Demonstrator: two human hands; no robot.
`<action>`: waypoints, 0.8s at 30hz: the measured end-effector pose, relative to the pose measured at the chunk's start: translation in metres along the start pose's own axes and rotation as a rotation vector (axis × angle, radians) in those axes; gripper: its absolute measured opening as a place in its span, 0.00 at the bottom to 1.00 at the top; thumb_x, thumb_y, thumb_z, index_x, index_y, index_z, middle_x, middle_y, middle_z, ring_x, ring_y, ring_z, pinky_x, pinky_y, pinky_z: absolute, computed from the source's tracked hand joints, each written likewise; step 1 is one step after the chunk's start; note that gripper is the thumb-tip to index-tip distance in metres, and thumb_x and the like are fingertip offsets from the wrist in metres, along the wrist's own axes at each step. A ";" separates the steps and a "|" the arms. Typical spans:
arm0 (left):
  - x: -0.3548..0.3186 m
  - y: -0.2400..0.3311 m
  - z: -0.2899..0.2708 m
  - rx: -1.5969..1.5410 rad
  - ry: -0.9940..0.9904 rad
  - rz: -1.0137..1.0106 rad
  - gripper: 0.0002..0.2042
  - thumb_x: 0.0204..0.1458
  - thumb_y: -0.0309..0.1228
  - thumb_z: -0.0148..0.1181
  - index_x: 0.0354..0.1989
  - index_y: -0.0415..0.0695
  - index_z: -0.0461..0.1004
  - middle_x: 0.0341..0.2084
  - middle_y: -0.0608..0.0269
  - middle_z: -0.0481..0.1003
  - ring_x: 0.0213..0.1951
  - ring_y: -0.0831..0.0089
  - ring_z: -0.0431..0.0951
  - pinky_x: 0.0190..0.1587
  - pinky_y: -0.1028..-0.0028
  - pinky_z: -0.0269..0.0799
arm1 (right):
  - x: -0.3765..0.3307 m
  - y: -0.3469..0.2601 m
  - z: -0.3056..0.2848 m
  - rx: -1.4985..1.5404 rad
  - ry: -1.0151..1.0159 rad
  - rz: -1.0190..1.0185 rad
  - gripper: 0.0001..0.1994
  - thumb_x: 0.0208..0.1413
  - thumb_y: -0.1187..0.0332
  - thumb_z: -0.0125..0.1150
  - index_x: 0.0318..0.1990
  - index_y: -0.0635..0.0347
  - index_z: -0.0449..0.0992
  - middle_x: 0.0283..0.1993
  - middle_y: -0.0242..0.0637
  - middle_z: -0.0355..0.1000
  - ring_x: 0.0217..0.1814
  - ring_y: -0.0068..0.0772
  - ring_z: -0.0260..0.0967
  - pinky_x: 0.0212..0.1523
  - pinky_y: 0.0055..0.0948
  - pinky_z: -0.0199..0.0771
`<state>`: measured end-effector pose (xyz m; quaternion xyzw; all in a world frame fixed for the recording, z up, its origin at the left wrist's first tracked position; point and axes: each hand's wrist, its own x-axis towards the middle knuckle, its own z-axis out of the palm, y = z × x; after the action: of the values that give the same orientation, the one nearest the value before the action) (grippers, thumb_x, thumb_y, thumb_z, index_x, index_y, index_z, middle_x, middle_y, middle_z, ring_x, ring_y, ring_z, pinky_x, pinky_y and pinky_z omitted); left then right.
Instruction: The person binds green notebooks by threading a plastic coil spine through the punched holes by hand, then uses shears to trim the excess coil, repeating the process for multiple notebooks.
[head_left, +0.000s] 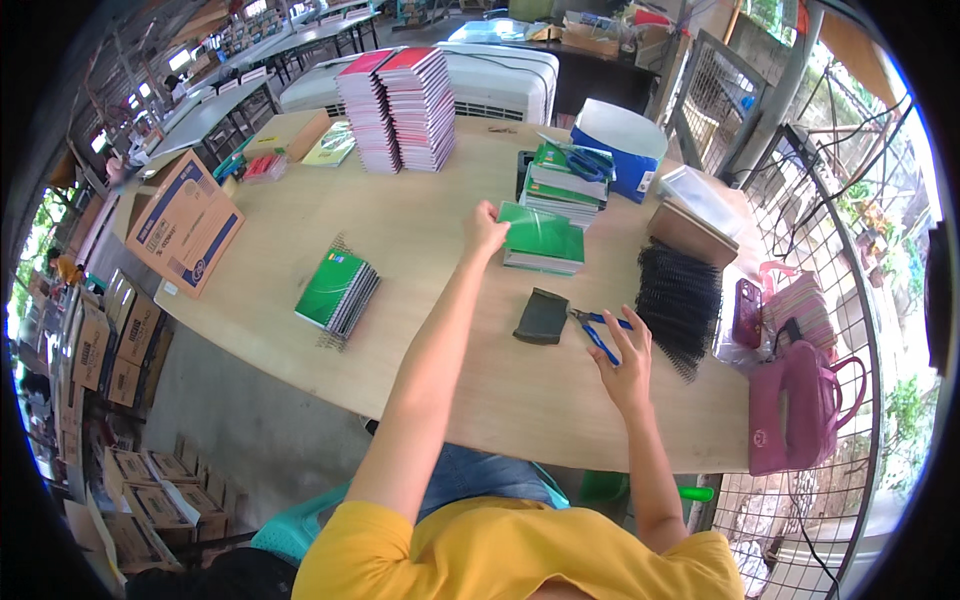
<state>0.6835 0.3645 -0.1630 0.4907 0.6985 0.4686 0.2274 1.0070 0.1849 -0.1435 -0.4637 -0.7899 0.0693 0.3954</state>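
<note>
Two arms reach out: left hand [485, 230] fingers pinching the green notebook [542, 238], right hand [625, 365] fingers spread over blue-handled pliers [598, 332].

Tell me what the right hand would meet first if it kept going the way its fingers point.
Probably the blue-handled pliers right under the right hand; past them, the black binding coils, though depth is unclear.

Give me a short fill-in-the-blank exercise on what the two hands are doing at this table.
1. The left hand grips the edge of a small stack of notebooks whose top cover is ____.
2. The right hand rests on pliers with ____ handles.
3. The dark flat pouch lies to the ____ of the pliers.
4. The black spiral bindings lie on the person's ____ side.

Missing words: green; blue; left; right
</note>
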 end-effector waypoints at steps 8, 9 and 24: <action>-0.248 0.054 -0.056 -0.119 0.032 0.613 0.32 0.53 0.10 0.54 0.66 0.53 0.69 0.38 0.56 0.72 0.33 0.67 0.74 0.34 0.69 0.71 | -0.013 -0.044 0.009 0.912 -0.107 0.552 0.17 0.54 0.81 0.69 0.52 0.66 0.78 0.44 0.36 0.76 0.28 0.15 0.67 0.26 0.19 0.69; -0.257 0.042 -0.057 -0.091 -0.032 0.557 0.32 0.53 0.10 0.54 0.66 0.53 0.69 0.40 0.56 0.71 0.35 0.65 0.74 0.35 0.69 0.72 | -0.023 -0.037 0.021 0.867 -0.150 0.575 0.15 0.54 0.81 0.69 0.50 0.67 0.79 0.40 0.34 0.76 0.28 0.14 0.67 0.27 0.19 0.70; -0.275 0.015 -0.015 -0.121 -0.004 0.430 0.09 0.55 0.18 0.61 0.43 0.42 0.74 0.41 0.54 0.73 0.44 0.57 0.72 0.36 0.62 0.74 | -0.025 0.069 -0.036 -0.392 0.172 0.115 0.14 0.45 0.74 0.73 0.41 0.56 0.79 0.44 0.36 0.71 0.43 0.38 0.70 0.40 0.39 0.70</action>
<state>0.7927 0.1123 -0.1822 0.6147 0.5482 0.5462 0.1528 1.0845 0.1948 -0.1657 -0.5801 -0.7239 -0.1027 0.3589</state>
